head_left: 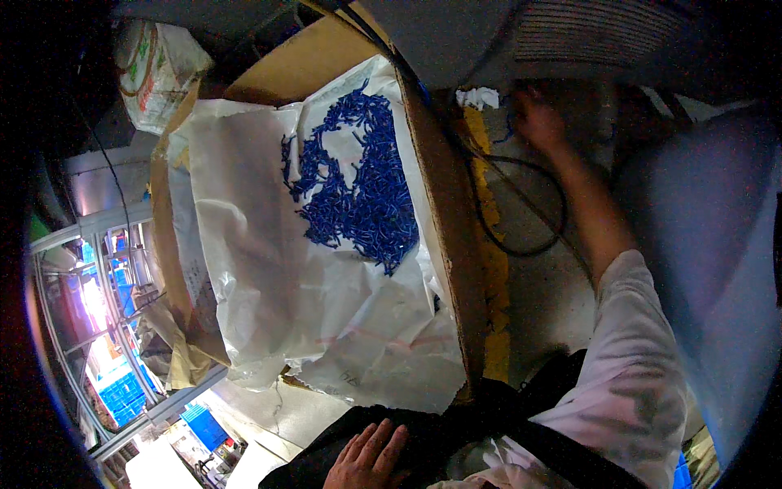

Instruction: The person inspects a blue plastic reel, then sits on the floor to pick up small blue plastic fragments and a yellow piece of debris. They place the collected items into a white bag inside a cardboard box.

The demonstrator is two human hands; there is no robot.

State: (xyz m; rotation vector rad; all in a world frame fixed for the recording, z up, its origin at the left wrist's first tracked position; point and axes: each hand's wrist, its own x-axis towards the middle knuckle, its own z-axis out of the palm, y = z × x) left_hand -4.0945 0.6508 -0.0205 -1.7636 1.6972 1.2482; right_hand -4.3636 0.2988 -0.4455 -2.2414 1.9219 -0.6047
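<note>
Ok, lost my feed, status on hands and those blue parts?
Left hand flat on dark cloth. Right hand reaching out, blurred, grip unclear. Blue parts heaped on white bag in cardboard box. Black cable near right arm.

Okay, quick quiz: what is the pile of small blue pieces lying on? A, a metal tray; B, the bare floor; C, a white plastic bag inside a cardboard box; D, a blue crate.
C: the blue pieces lie spread on a crumpled white plastic bag lining an open cardboard box.
</note>
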